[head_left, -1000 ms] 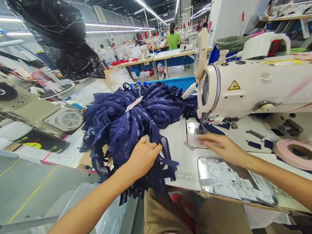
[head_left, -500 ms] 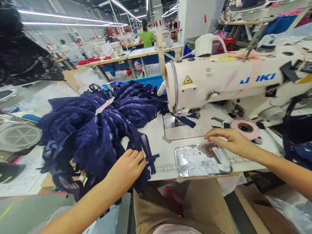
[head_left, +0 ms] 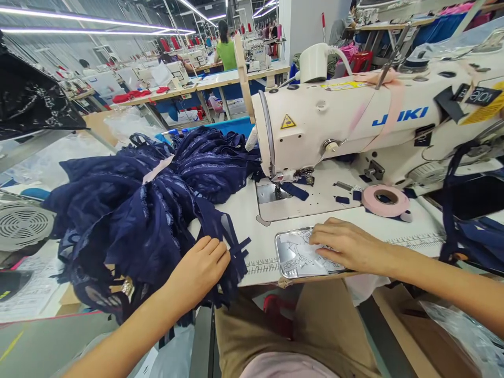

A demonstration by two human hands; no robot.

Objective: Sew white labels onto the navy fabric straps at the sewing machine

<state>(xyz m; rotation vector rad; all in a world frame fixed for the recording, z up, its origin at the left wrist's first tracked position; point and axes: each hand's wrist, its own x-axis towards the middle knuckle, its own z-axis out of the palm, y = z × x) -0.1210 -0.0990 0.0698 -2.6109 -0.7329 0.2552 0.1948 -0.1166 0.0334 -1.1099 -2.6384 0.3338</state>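
Observation:
My left hand (head_left: 207,261) is closed over the dangling ends of a navy fabric strip at the right edge of a large bundle of navy lace-trimmed pieces (head_left: 137,226). A pale band (head_left: 158,169) wraps the bundle's middle. Above a shallow metal tray (head_left: 280,260), my right hand (head_left: 344,245) has bent fingers at the white printed labels (head_left: 301,254) lying in it. Its thumb is apart from the fingers, and no label is visibly lifted. The hand hides the tray's right part.
Behind the tray stands a white sewing machine (head_left: 326,126), with a navy scrap (head_left: 296,190) by its needle. A pink tape roll (head_left: 385,200) lies to the right. A ruler strip (head_left: 262,266) runs along the table's front edge. Farther back, a person in green (head_left: 226,55) sits among other machines.
My right hand has moved left and down from beyond the tray's back edge onto the labels. My left hand stays at the navy fabric. The view has shifted slightly right.

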